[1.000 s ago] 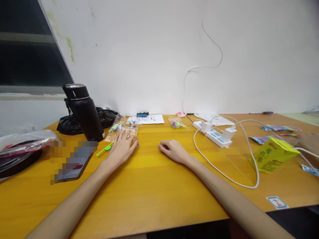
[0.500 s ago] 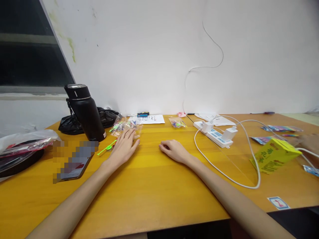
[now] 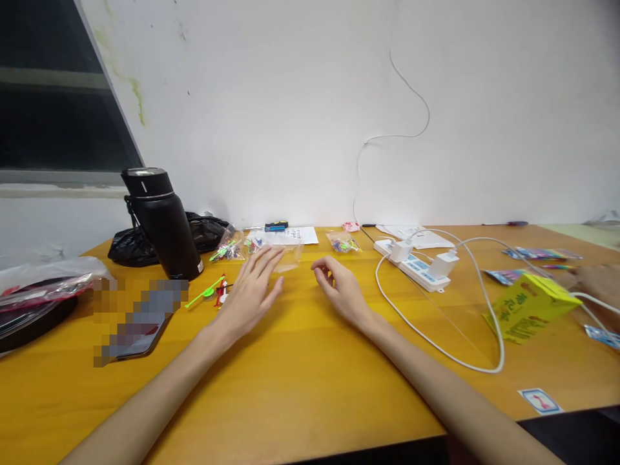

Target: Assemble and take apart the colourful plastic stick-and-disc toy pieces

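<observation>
Since half a second ago our left hand has slid rightward off the bag of coloured parts, uncovering a small red-and-white piece beside the green stick; our right hand has edged forward too. The left hand lies open — fingers straight and spread, the tips touching a clear plastic bag on the counter; it grips nothing. The right hand is half curled, thumb near forefinger, empty as far as we can see — just right of that clear bag.
</observation>
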{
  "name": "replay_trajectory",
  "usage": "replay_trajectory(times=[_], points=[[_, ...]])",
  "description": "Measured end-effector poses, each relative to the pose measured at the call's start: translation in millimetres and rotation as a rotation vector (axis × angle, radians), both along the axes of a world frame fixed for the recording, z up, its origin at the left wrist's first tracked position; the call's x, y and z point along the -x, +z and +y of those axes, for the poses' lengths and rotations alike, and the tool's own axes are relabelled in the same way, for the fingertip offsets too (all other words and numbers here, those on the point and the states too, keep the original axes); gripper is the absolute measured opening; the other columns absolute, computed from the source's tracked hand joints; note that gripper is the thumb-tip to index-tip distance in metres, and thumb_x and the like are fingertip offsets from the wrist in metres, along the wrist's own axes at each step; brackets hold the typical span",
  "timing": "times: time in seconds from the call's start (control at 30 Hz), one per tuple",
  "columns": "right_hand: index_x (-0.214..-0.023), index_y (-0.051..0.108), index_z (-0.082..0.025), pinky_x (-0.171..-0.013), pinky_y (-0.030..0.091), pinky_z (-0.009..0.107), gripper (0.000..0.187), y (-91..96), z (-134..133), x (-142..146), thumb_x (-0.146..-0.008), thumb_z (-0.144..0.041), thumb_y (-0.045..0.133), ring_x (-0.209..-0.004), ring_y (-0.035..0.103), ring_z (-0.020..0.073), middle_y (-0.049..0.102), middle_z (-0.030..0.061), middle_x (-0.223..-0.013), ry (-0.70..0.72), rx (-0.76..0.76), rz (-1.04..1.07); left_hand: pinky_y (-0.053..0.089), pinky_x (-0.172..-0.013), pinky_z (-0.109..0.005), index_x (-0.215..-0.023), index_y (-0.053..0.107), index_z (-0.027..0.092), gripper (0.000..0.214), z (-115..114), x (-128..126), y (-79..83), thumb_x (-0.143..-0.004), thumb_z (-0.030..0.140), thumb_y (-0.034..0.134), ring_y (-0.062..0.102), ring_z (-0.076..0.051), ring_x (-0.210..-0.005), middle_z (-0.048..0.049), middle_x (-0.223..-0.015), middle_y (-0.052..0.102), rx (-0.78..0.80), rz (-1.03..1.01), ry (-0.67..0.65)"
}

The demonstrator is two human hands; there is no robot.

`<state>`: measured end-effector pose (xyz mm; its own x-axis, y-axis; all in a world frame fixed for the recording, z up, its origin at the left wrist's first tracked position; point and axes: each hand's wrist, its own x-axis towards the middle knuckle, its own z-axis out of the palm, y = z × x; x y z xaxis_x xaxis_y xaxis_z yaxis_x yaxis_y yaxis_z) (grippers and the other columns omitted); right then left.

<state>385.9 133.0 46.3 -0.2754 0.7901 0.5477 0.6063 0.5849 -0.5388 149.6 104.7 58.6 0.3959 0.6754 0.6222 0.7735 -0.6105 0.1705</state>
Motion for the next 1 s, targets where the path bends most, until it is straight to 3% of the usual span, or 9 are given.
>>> replay_trajectory(times=[0.13,0.3,0.57,0.73,0.9,1.0], points=[[-0.122,0.063,-0.025,-0.082,0.048,0.028,0.028,8.8,-10.6,5.6,-0.101,-0.023,0.044,-0.093,0.062,0.0182,0.064,0.0075,-0.109,0.072,-0.138,-0.101,0.029,-0.124,-0.048,-0.158,0.028,0.026,0.056,-4.1,-7.9,-5.3,-0.103,0.029,0.042,0.028,-0.025,-0.152,-0.0061,-0.160,0.041,0.002,0.055,-0.056],[-0.131,0.061,-0.027,-0.088,0.046,0.032,0.034,6.9,-9.9,5.2,-0.102,-0.022,0.044,-0.099,0.062,0.0221,0.068,0.0065,-0.101,0.045,-0.189,-0.290,0.031,-0.123,-0.048,-0.159,0.025,0.027,0.060,-8.1,-14.4,-6.9,-0.103,0.027,0.043,0.031,-0.026,-0.150,-0.0059,-0.160,0.042,-0.007,0.085,-0.088],[-0.099,0.064,-0.022,-0.075,0.041,0.027,0.020,6.4,-5.2,-0.1,-0.103,-0.029,0.046,-0.084,0.063,0.0172,0.070,0.0039,-0.089,-0.056,-0.108,-0.264,0.032,-0.122,-0.050,-0.158,0.027,0.026,0.058,-5.2,-11.1,-7.0,-0.102,0.026,0.044,0.032,-0.026,-0.150,-0.0066,-0.159,0.042,-0.011,0.077,-0.049],[-0.090,0.063,-0.022,-0.066,0.040,0.026,0.023,3.4,-3.7,1.9,-0.100,-0.037,0.051,-0.072,0.062,0.0154,0.070,0.0013,-0.082,-0.081,0.041,-0.104,0.028,-0.125,-0.048,-0.159,0.025,0.025,0.059,-7.5,-11.9,-3.6,-0.102,0.023,0.042,0.032,-0.024,-0.151,-0.0072,-0.161,0.040,-0.007,0.074,-0.042],[-0.081,0.067,-0.019,-0.075,0.049,0.028,0.040,0.9,0.2,4.2,-0.099,-0.049,0.049,-0.076,0.068,0.0183,0.074,0.0049,-0.082,0.051,0.248,0.268,0.031,-0.123,-0.049,-0.160,0.023,0.026,0.061,-11.0,-14.4,-2.4,-0.102,0.022,0.041,0.034,-0.025,-0.150,-0.0077,-0.161,0.040,-0.008,0.071,-0.067],[-0.077,0.070,-0.018,-0.077,0.052,0.030,0.042,1.6,1.1,5.1,-0.095,-0.052,0.055,-0.076,0.071,0.0201,0.075,0.0062,-0.081,0.040,0.289,0.368,0.032,-0.123,-0.049,-0.159,0.024,0.026,0.061,-13.0,-15.7,-1.9,-0.102,0.022,0.042,0.032,-0.025,-0.150,-0.0072,-0.161,0.039,-0.003,0.077,-0.085]])
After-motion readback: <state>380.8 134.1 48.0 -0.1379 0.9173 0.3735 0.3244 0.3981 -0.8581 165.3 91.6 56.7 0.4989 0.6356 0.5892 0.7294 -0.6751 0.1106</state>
